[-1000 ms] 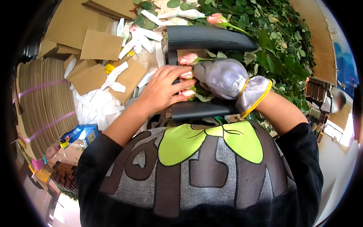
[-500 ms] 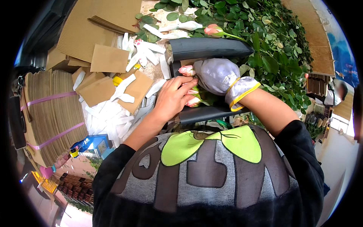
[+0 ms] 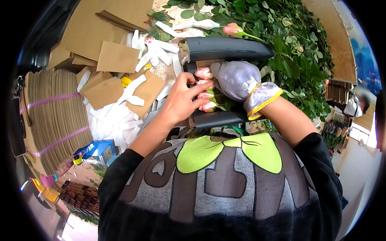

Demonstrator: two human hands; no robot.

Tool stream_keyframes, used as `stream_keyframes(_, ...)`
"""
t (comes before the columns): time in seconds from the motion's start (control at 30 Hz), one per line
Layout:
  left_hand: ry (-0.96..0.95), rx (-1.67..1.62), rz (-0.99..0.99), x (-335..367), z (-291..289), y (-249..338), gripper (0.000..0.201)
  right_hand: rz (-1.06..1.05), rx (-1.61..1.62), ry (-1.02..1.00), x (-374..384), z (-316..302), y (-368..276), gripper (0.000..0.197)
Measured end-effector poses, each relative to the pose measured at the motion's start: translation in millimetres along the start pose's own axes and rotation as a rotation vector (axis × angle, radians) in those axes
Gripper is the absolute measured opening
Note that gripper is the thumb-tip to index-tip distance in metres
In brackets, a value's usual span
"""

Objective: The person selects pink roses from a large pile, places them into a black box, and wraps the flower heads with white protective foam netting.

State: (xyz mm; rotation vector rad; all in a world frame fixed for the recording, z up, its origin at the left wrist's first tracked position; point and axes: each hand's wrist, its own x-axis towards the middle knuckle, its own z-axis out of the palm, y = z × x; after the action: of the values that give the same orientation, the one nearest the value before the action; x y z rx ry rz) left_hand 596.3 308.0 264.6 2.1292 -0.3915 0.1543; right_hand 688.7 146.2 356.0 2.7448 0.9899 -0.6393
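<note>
A row of pink rose buds (image 3: pixel 206 94) lies in a dark, ridged-sided trough (image 3: pixel 225 119) in front of me. My left hand (image 3: pixel 181 99) is bare and reaches over the buds from the left. Its thumb and index finger are spread, touching or just above them. My right hand (image 3: pixel 238 80) wears a lilac-grey glove with yellow trim. It lies in the trough just right of the buds, over where the stems would be. Its fingers are mostly hidden, as is anything under it. Another pink rose (image 3: pixel 233 29) lies beyond the trough's far side.
Green leafy stems (image 3: pixel 291 60) are heaped at the far right. White mesh sleeves (image 3: pixel 116 124) lie scattered on the left among cardboard pieces (image 3: pixel 116 57). A strapped cardboard stack (image 3: pixel 52 114) and a blue box (image 3: pixel 98 152) stand farther left.
My left hand has shifted slightly and its fingers have lifted and spread, uncovering more of the rose buds. My right hand stays in the trough. The view has shifted a little.
</note>
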Motion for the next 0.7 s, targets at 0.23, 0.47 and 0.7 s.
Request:
stream_keyframes(0.23, 0.218, 0.080, -0.013, 29, 4, -4, 0.026, -0.016, 0.032, 0.117, -1, 9, 4, 0.014)
stream_keyframes(0.47, 0.266, 0.342, 0.288, 30, 9, -3, 0.015, -0.108, 0.003, 0.226, -1, 16, 9, 0.012)
stream_keyframes(0.7, 0.394, -0.064, -0.213, -6, 7, -2, 0.010, -0.007, 0.019, 0.036, 0, 7, 3, 0.016)
